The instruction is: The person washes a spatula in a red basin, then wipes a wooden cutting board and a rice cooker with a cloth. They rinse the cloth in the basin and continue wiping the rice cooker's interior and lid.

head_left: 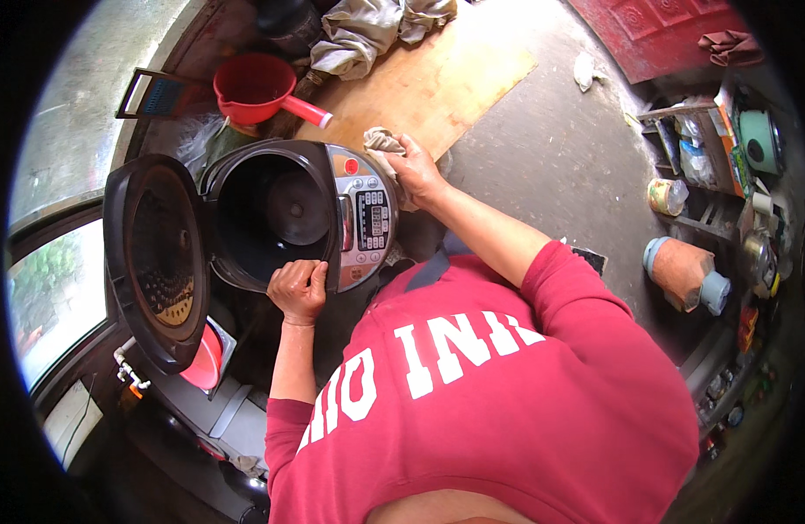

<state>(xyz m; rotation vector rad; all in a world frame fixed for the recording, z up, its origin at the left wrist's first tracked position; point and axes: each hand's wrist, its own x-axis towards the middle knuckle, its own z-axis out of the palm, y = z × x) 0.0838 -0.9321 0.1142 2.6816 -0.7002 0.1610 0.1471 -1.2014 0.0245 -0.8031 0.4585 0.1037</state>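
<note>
In front of me stands a dark electric rice cooker [271,223] with its lid [156,249] swung up on the left. Inside the cooker a round heating plate [299,208] with a small centre button shows at the bottom; no inner pot is in it. My left hand [297,288] is closed over the near rim. With my right hand [415,173] I hold a greyish cloth [381,141] against the outer wall, beside the control panel [369,223]. Brown stains mark the inner face of the lid.
Behind the cooker sits a red plastic dipper [255,85] with its handle pointing right. A wooden board [435,92] and bunched grey fabric [356,36] lie beyond. On the left are a window [58,301], a tap [128,370] and a red basin [206,357]. Cluttered shelves [697,219] line the right.
</note>
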